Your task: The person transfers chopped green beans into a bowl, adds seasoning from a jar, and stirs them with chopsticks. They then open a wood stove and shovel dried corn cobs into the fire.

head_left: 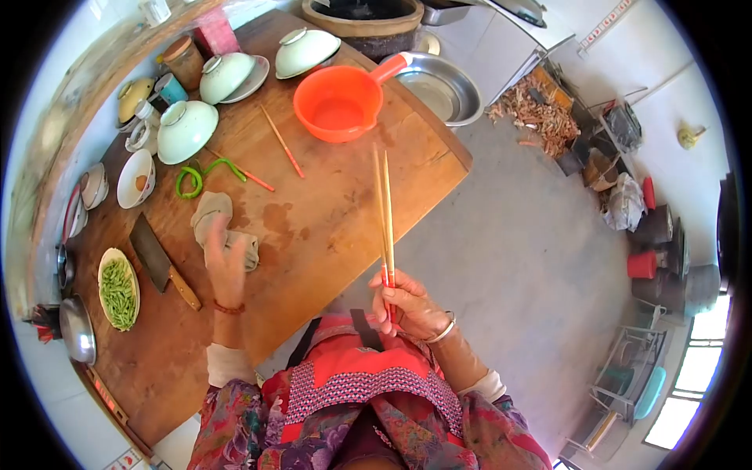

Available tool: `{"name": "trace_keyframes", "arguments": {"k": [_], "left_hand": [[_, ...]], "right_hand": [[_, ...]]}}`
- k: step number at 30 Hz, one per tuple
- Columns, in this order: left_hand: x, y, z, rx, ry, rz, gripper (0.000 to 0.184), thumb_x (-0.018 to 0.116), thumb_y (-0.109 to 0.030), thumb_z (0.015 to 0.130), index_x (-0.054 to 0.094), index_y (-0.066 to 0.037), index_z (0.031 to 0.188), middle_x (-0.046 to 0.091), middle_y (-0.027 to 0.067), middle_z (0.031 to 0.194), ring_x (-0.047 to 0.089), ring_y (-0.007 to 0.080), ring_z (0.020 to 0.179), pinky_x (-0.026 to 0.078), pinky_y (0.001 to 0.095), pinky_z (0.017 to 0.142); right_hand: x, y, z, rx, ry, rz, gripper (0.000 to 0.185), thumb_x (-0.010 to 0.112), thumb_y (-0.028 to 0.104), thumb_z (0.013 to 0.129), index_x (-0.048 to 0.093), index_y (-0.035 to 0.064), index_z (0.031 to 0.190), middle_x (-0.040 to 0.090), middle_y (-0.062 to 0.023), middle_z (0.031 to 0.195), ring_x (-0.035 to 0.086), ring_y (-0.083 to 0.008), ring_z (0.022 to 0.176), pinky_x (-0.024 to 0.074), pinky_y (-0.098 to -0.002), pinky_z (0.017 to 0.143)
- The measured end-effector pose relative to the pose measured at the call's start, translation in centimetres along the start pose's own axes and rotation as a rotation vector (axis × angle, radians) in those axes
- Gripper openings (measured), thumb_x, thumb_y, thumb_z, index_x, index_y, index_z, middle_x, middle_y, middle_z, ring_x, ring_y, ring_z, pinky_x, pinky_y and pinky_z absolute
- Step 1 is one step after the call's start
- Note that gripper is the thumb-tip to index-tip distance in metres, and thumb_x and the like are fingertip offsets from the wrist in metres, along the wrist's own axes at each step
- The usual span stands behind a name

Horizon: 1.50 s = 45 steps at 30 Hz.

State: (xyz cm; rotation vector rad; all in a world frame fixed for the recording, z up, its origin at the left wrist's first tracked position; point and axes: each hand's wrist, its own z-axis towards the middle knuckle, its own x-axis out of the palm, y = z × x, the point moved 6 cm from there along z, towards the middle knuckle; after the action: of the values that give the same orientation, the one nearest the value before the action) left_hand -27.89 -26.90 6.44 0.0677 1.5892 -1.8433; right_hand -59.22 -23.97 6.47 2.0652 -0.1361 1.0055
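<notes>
My right hand (413,307) is closed around the red ends of a pair of chopsticks (387,219), which point up and away from me past the table's near edge. Over the table, my left hand (225,266) has its fingers stretched out with nothing visible in them. Beneath and beside its fingers lies a crumpled grey-beige cloth (213,210). To the left of that hand rests a cleaver (153,251) with a wooden handle. Chopped green vegetables (118,294) fill an oval dish further left. Two loose red-ended chopsticks (282,142) and curled green peppers (189,182) lie beyond the cloth.
An orange-red dipper (338,106) sits near the table's far right side. Upturned bowls (188,131), a small white bowl (136,178) and jars line the wall. A metal basin (439,88) stands beyond the table edge. Wood scraps (534,113) are piled across the floor.
</notes>
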Motion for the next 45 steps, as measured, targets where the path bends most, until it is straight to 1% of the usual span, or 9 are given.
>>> {"name": "trace_keyframes", "arguments": {"k": [4, 7, 9, 11, 13, 28, 32, 39, 45], "left_hand": [[11.1, -7.8, -3.9, -0.205, 0.596, -0.588, 0.035, 0.051, -0.009, 0.092, 0.050, 0.003, 0.125, 0.056, 0.0110, 0.123, 0.052, 0.0183, 0.115, 0.040, 0.0310, 0.098], [18.2, -12.3, -6.7, -0.165, 0.768, -0.684, 0.039, 0.053, -0.015, 0.093, 0.048, 0.002, 0.127, 0.056, 0.0157, 0.121, 0.053, 0.0232, 0.114, 0.041, 0.0361, 0.098], [23.6, -15.6, -8.9, -0.421, 0.986, -1.148, 0.034, 0.052, -0.025, 0.095, 0.054, 0.002, 0.115, 0.058, 0.0200, 0.114, 0.057, 0.0279, 0.107, 0.044, 0.0416, 0.096], [27.0, -16.9, -10.0, -0.412, 1.060, -1.155, 0.032, 0.050, -0.028, 0.095, 0.054, 0.002, 0.104, 0.059, 0.0216, 0.109, 0.058, 0.0287, 0.103, 0.046, 0.0434, 0.093], [29.3, -18.5, -10.3, -0.398, 0.960, -1.152, 0.037, 0.043, -0.032, 0.098, 0.048, -0.001, 0.079, 0.060, 0.0235, 0.096, 0.061, 0.0287, 0.088, 0.051, 0.0448, 0.083], [40.8, -23.1, -8.9, -0.363, 0.676, -0.741, 0.024, 0.045, -0.015, 0.095, 0.055, 0.000, 0.079, 0.059, 0.0186, 0.102, 0.057, 0.0177, 0.081, 0.049, 0.0331, 0.080], [44.0, -22.1, -5.5, -0.418, 0.799, -0.575, 0.020, 0.040, -0.017, 0.099, 0.052, -0.001, 0.096, 0.059, 0.0110, 0.085, 0.043, 0.0085, 0.048, 0.044, 0.0216, 0.048], [55.5, -26.2, -1.0, -0.542, 1.021, -0.636, 0.029, 0.038, -0.026, 0.101, 0.046, 0.001, 0.110, 0.059, 0.0104, 0.075, 0.047, 0.0084, 0.041, 0.037, 0.0200, 0.038], [66.7, -29.8, 4.6, -0.440, 1.142, -0.632, 0.031, 0.039, -0.030, 0.100, 0.048, -0.002, 0.108, 0.058, 0.0096, 0.066, 0.038, 0.0051, 0.038, 0.031, 0.0184, 0.036]], "right_hand": [[-1.7, 1.3, -0.7, 0.026, 0.109, 0.083, 0.020, 0.048, 0.021, 0.097, 0.053, 0.0073, 0.110, 0.059, -0.0058, 0.070, 0.052, -0.0100, 0.050, 0.0401, -0.0216, 0.043], [-4.6, 1.7, -1.6, 0.107, 0.154, 0.007, 0.020, 0.049, 0.023, 0.096, 0.054, 0.0072, 0.108, 0.059, -0.0050, 0.070, 0.054, -0.0102, 0.052, 0.0414, -0.0217, 0.044], [-6.7, 2.7, -3.0, 0.141, 0.111, -0.084, 0.020, 0.051, 0.024, 0.096, 0.055, 0.0071, 0.107, 0.059, -0.0042, 0.070, 0.055, -0.0103, 0.053, 0.0421, -0.0215, 0.045], [-8.9, 3.1, -4.8, 0.286, -0.006, -0.030, 0.020, 0.054, 0.024, 0.094, 0.056, 0.0067, 0.103, 0.058, -0.0017, 0.070, 0.055, -0.0092, 0.054, 0.0435, -0.0209, 0.047], [-12.1, 4.6, -6.0, 0.179, 0.027, -0.139, 0.019, 0.055, 0.023, 0.094, 0.056, 0.0064, 0.102, 0.058, -0.0007, 0.070, 0.056, -0.0085, 0.055, 0.0440, -0.0208, 0.048], [-24.4, 13.7, -7.0, 0.089, 0.181, -0.431, 0.029, 0.049, 0.028, 0.095, 0.058, 0.0047, 0.110, 0.062, -0.0042, 0.073, 0.059, -0.0104, 0.056, 0.0455, -0.0227, 0.047], [-31.0, 19.6, -6.7, 0.033, -0.158, -0.450, 0.026, 0.050, 0.020, 0.091, 0.058, 0.0049, 0.111, 0.064, -0.0047, 0.074, 0.058, -0.0092, 0.053, 0.0462, -0.0227, 0.046], [-49.6, 24.1, -13.9, -0.114, -1.021, -0.302, 0.023, 0.053, 0.013, 0.088, 0.058, 0.0012, 0.106, 0.064, -0.0090, 0.073, 0.058, -0.0122, 0.051, 0.0464, -0.0249, 0.043], [-59.8, 18.1, -21.9, 0.080, -1.297, -0.351, 0.025, 0.053, 0.012, 0.085, 0.058, -0.0053, 0.101, 0.064, -0.0162, 0.072, 0.061, -0.0205, 0.051, 0.0480, -0.0315, 0.040]]}}
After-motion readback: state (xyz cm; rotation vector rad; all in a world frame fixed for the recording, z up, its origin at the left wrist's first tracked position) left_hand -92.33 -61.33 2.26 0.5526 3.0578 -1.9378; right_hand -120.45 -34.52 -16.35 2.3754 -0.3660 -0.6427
